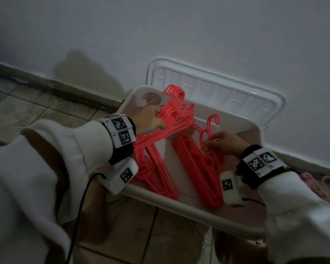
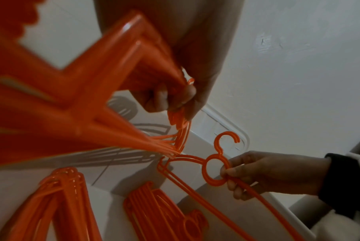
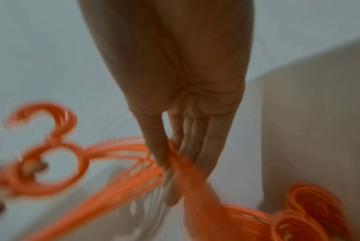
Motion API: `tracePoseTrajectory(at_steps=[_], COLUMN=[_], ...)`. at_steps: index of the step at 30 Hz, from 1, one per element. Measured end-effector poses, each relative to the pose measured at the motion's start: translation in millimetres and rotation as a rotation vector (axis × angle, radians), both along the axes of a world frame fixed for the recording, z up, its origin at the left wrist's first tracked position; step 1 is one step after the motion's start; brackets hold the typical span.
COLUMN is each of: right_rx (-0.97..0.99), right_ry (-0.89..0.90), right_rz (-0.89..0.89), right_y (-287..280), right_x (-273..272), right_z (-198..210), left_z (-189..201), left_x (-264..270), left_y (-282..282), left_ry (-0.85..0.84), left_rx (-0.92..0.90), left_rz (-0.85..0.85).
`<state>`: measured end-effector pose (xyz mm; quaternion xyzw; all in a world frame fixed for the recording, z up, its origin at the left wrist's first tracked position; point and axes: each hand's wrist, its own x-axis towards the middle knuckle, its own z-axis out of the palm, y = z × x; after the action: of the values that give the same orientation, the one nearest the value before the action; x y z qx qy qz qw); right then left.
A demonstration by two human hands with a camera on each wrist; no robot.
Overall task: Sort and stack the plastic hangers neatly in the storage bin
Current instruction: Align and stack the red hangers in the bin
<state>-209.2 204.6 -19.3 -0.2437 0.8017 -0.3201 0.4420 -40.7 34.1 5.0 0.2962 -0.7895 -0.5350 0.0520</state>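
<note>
A white storage bin (image 1: 179, 205) stands on the floor against the wall. My left hand (image 1: 151, 119) grips a bunch of several red hangers (image 1: 176, 111) by their necks, lifted over the bin's far left part. My right hand (image 1: 225, 142) pinches a single red hanger (image 1: 208, 130) beside its ring, thumb against fingers (image 3: 195, 146); its hook points up. In the left wrist view this single hanger (image 2: 216, 171) hangs just below the bunch (image 2: 113, 130). Two flat stacks of red hangers (image 1: 156, 174) (image 1: 198, 176) lie on the bin's floor. The right wrist view is blurred.
The bin's white lid (image 1: 217, 88) leans on the wall behind it. Pale pink hangers (image 1: 312, 181) lie on the floor to the right. Tiled floor (image 1: 36, 103) spreads to the left. A black cable (image 1: 78, 216) hangs from my left wrist.
</note>
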Motion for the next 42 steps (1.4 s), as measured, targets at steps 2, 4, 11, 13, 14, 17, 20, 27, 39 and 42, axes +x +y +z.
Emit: tracePoseTrajectory(at_steps=[2,4,11,13,14,17,20,27,39,42], right_rx=[-0.052,-0.124,-0.318,-0.332,-0.327,-0.337,-0.348,-0.028,0.122,0.097], right_ry=[-0.047,-0.086,-0.128,-0.124,-0.112,-0.086,-0.1,0.876,1.072,0.925], right_rz=[-0.032,-0.083,-0.096,-0.039,-0.009,0.119,0.147,0.296,0.692,0.714], right_y=[6.7,9.5,-12.2,-21.9,-25.6,-34.0,-36.4,-25.9,-25.3,-25.7], right_x=[0.4,2.5,37.2,47.6,52.3,61.1,59.6,21.7,34.8,29.0], right_z=[9.6,16.9,33.7,32.6,33.1,32.2,39.0,46.7,32.4,34.1], left_z=[3.4,5.4,23.6,22.9,21.0,14.6,12.6,6.8,28.6,28.1], left_x=[-0.8,-2.2,-1.0,-0.1,0.0,-0.1,5.5,12.1,15.1,13.6], left_y=[2.4,5.6,29.4,32.9,33.5,29.3,18.3,13.0,14.6,12.2], left_ry=[0.008,0.007,0.038,0.039,0.032,-0.023,-0.072,-0.092,-0.06,-0.075], left_rx=[-0.002,0.005,0.292,0.263,0.246,0.146,0.049,0.162,0.282,0.244], left_rz=[0.001,-0.008,-0.145,-0.207,-0.216,-0.199,-0.206,-0.269,-0.335,-0.336])
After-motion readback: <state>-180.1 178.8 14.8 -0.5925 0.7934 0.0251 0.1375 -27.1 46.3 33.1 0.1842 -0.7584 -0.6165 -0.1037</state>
